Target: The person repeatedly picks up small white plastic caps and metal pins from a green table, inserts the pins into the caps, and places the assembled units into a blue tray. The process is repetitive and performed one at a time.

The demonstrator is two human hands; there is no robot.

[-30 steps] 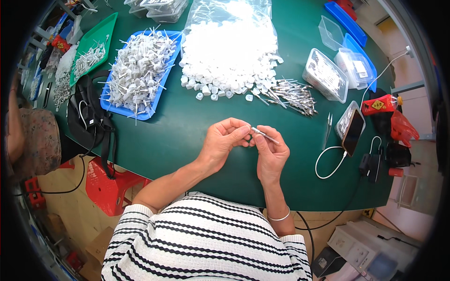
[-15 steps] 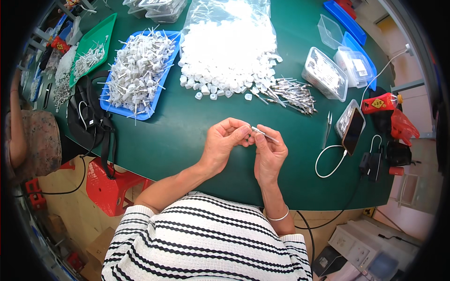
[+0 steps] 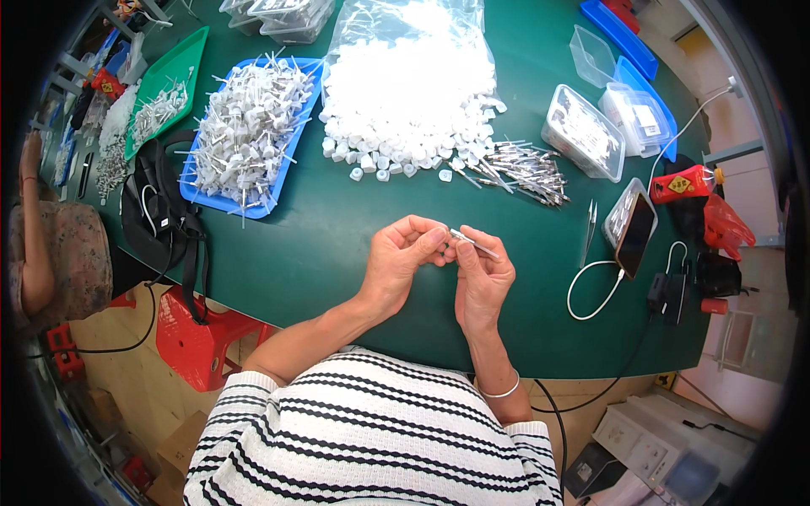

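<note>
In front of my chest, above the green table, my two hands meet at the fingertips. My right hand pinches a thin silvery metal rod between thumb and fingers. The rod slants down to the right, and its far end pokes out past the fingers. Against its upper left end, my left hand is closed in a pinch; whatever sits between those fingertips is hidden. Beyond my hands lie a loose pile of similar thin metal rods and a heap of small white plastic caps spilling from a clear bag.
A blue tray holds many white caps with rods in them; left of it are a black bag and a green tray. To the right lie tweezers, a phone on a cable, and a clear box. A co-worker's arm shows far left.
My hands stay nearly in place on the rod, with only a very slight shift. At the far left, the co-worker's forearm has moved, and a hand now shows.
</note>
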